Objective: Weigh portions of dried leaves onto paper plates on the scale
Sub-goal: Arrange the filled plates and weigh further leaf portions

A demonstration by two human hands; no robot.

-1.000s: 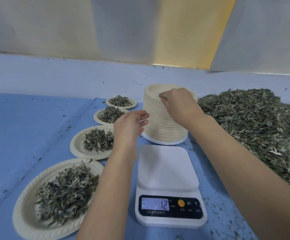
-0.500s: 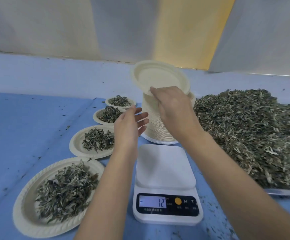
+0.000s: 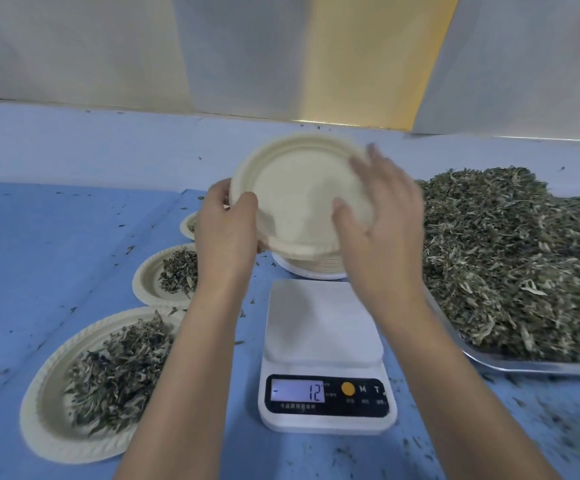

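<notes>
Blue sheeting covers the tabletop point(image 3: 56, 244), and on its right a metal tray point(image 3: 523, 367) carries the big heap of dried leaves point(image 3: 510, 258). Along the left runs a row of filled paper plates point(image 3: 44, 420), each with its portion. The scale point(image 3: 323, 327) sits in the middle with its platform bare, just in front of the stack of spare plates point(image 3: 311, 268). Above both, an empty plate point(image 3: 292, 188) is held tilted toward the camera. The left hand point(image 3: 226, 226) pinches its left rim, thumb on the inside, while the right hand point(image 3: 382, 216) is spread and blurred at the right rim, clamped on nothing I can make out. The display point(image 3: 298, 392) shows minus 12, so the plate should probably land flat and centred, clear of the stack, and be released fully before any leaves go on.
</notes>
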